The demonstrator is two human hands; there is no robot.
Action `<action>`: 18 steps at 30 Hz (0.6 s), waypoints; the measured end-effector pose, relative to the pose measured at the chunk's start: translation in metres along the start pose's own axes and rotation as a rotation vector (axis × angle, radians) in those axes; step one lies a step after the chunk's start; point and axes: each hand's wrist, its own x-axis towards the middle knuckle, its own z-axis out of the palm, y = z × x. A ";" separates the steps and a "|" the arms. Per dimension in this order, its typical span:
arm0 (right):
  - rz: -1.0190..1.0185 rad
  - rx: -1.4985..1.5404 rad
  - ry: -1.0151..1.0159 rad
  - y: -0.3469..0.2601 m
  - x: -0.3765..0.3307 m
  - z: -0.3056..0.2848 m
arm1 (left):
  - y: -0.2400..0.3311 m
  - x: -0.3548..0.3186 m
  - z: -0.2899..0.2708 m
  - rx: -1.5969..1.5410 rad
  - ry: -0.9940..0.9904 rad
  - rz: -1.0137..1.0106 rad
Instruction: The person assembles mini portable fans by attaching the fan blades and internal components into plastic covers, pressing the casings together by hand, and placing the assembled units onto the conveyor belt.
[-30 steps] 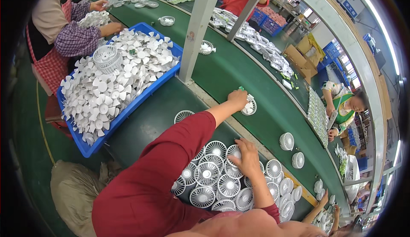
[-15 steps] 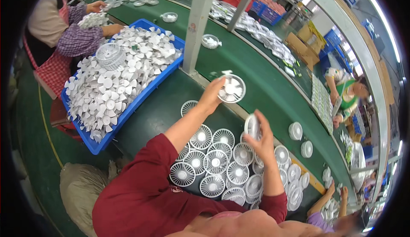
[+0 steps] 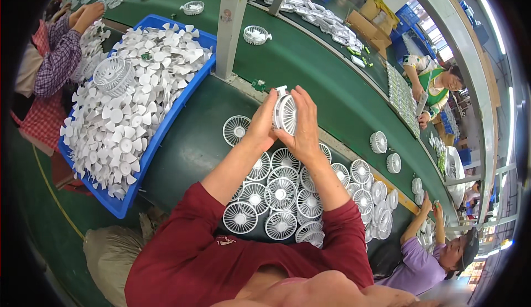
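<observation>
Over the far edge of the worktable, both hands meet around a small white fan. My left hand [image 3: 262, 125] grips the round fan housing [image 3: 276, 111] from its left side. My right hand [image 3: 304, 125] presses a white slotted grille cover [image 3: 288, 114] against the housing's face, fingers along its right edge. A small green circuit board [image 3: 259, 85] sticks out beyond my left fingertips. The blades inside are hidden by the cover. Below my hands, many loose white grille covers [image 3: 280, 193] lie overlapping on the dark table.
At left stands a blue bin [image 3: 145, 172] heaped with white fan blades [image 3: 124, 135]. A green conveyor [image 3: 326, 94] runs beyond a metal post [image 3: 231, 36], carrying several fan housings [image 3: 256, 35]. Co-workers sit at left, a person in purple [image 3: 417, 271] at lower right, another across the belt.
My right hand has brought the grille cover up and left onto the housing in my left hand. The view has shifted somewhat, and the co-worker at left has raised their hands.
</observation>
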 end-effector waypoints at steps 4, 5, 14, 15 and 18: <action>0.008 0.106 0.050 0.003 0.002 0.020 | -0.003 -0.007 0.007 0.072 0.075 0.205; 0.017 0.084 0.069 0.002 0.003 0.024 | -0.005 -0.007 0.009 0.108 0.061 0.272; 0.211 0.684 0.061 -0.013 0.021 0.039 | -0.003 -0.012 0.013 0.868 0.148 0.913; 0.209 0.689 0.071 -0.008 0.018 0.038 | -0.002 -0.012 0.014 0.869 0.128 0.893; 0.353 0.545 -0.031 0.017 0.013 0.027 | -0.010 0.000 -0.005 0.930 0.075 0.690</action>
